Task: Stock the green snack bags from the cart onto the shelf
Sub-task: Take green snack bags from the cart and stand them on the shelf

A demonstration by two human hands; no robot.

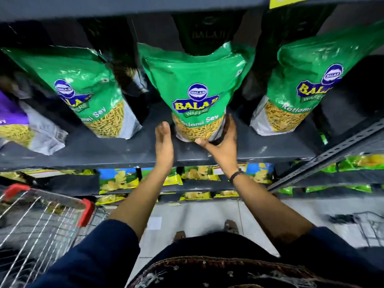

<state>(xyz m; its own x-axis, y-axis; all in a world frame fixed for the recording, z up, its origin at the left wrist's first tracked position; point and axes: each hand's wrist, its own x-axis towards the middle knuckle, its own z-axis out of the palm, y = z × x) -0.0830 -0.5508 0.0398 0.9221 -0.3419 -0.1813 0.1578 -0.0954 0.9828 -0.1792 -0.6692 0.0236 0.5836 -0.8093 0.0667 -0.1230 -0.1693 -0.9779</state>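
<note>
At frame centre the upright green bag (pixel 197 80) is gripped at its base by the right hand (pixel 223 146) — the left hand (pixel 164 142), flat and released, is held just left.

The one head-worn camera looked forward and down from close to the shelf (pixel 93 151), catching the cart (pixel 41 215) at lower left and the floor (pixel 197 213) below.

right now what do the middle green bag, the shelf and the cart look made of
Middle green bag: glossy plastic film, judging by glare and creases. Shelf: likely painted metal, matte dark grey. Cart: shiny metal wire, red plastic-looking corners.
</note>
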